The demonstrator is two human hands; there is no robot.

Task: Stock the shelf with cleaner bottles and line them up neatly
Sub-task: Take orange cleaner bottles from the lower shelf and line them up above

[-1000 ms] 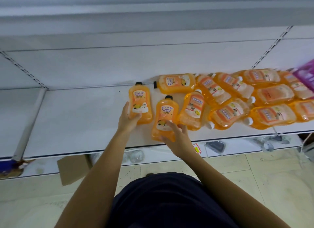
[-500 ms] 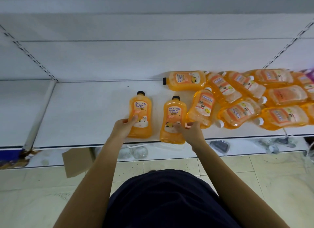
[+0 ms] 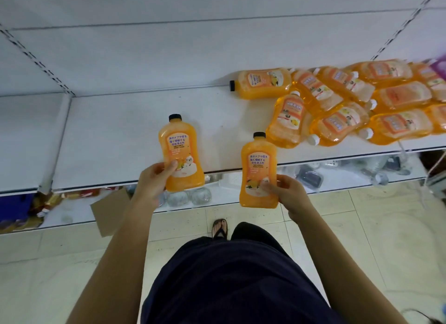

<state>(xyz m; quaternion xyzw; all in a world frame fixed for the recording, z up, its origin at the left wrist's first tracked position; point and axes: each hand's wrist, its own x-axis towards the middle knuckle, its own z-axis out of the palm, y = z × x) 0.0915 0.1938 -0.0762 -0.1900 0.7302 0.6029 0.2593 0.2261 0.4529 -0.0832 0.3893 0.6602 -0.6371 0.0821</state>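
Observation:
My left hand (image 3: 154, 181) grips the lower part of an orange cleaner bottle with a black cap (image 3: 180, 150), held at the front edge of the white shelf (image 3: 115, 140). My right hand (image 3: 284, 193) grips the base of a second orange black-capped bottle (image 3: 258, 171), which hangs out past the shelf's front edge. Both labels face me and both caps point toward the shelf back. Another black-capped bottle (image 3: 263, 83) lies on its side at the back. Several orange white-capped bottles (image 3: 337, 111) lie in a heap on the shelf's right part.
A lower shelf (image 3: 337, 179) holds clear plastic items and a dark tray. A cardboard piece (image 3: 108, 210) leans below left. Packaged goods (image 3: 29, 208) sit at the lower left. A purple pack (image 3: 440, 66) shows at the right edge. My sandalled foot (image 3: 219, 227) stands on the tiled floor.
Both hands have drawn their bottles toward me, off the shelf surface to its front edge. The right bottle now hangs beyond the edge. The two bottles are farther apart.

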